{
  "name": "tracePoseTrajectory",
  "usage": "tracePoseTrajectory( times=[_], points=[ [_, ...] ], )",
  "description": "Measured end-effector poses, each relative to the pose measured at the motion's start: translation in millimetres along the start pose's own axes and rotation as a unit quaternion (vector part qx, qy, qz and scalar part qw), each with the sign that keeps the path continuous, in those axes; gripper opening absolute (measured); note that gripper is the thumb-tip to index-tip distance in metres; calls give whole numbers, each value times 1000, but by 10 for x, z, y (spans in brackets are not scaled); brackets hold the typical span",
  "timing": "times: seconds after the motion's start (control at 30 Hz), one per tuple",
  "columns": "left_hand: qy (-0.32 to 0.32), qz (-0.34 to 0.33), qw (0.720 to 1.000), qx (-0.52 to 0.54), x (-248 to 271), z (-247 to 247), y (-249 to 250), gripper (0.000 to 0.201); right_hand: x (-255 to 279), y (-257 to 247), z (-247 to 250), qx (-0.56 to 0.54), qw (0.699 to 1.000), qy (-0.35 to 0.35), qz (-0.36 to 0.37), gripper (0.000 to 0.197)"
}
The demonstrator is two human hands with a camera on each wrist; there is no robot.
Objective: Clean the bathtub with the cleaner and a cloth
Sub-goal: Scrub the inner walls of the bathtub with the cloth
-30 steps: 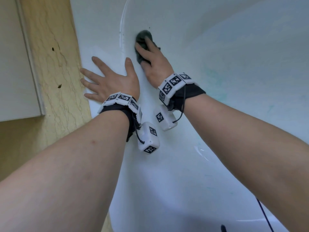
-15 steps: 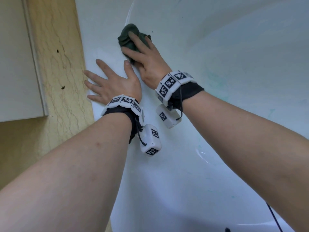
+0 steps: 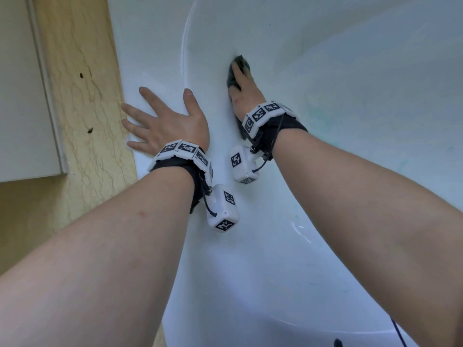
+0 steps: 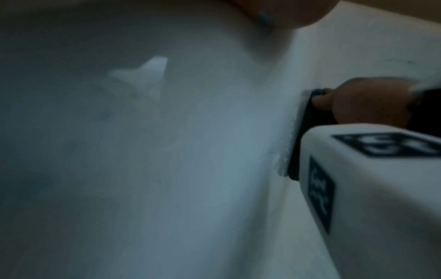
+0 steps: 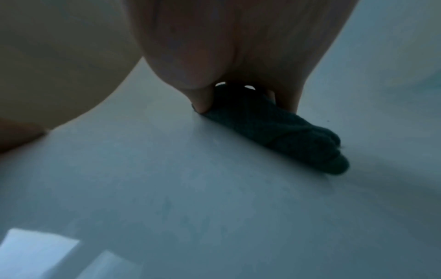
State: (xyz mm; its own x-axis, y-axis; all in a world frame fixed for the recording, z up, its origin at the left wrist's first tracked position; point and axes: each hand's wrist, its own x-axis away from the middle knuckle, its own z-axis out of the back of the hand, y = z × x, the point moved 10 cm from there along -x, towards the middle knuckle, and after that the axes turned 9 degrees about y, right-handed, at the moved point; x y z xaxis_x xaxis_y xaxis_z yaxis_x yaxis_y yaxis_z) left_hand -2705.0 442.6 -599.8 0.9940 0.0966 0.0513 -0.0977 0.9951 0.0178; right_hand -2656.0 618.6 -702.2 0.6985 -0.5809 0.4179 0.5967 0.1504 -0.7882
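My right hand holds a bunched dark green cloth against the inner wall of the white bathtub. In the right wrist view the thumb and a finger flank the cloth, which sticks out past the palm onto the wall. My left hand lies flat on the tub's rim, fingers spread, holding nothing. The left wrist view shows my right hand and the cloth edge-on against the wall. No cleaner bottle is in view.
Faint teal streaks mark the tub wall right of the cloth. A beige veined tile strip runs left of the rim, with a white panel beyond it. A dark cable hangs at the bottom right.
My right hand has swept the cloth from the rim's edge down and to the right onto the inner wall. My left hand has stayed flat on the rim.
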Motion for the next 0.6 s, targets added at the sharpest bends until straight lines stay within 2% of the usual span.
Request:
tracePoseTrajectory(
  times=[0.17,0.37,0.47,0.6],
  points=[
    [-2,1,1000,-2,-11,-22,0,80,35,373,-5,-24,996,-6,-84,55],
    [-7,2,1000,0,-27,-37,8,80,54,359,40,-20,996,-1,-82,55],
    [-7,1,1000,5,-31,-32,15,79,22,-33,150,-10,999,28,-21,56],
    [-3,0,1000,9,-40,-31,14,78,140,-770,107,1,987,44,157,55]
  ],
)
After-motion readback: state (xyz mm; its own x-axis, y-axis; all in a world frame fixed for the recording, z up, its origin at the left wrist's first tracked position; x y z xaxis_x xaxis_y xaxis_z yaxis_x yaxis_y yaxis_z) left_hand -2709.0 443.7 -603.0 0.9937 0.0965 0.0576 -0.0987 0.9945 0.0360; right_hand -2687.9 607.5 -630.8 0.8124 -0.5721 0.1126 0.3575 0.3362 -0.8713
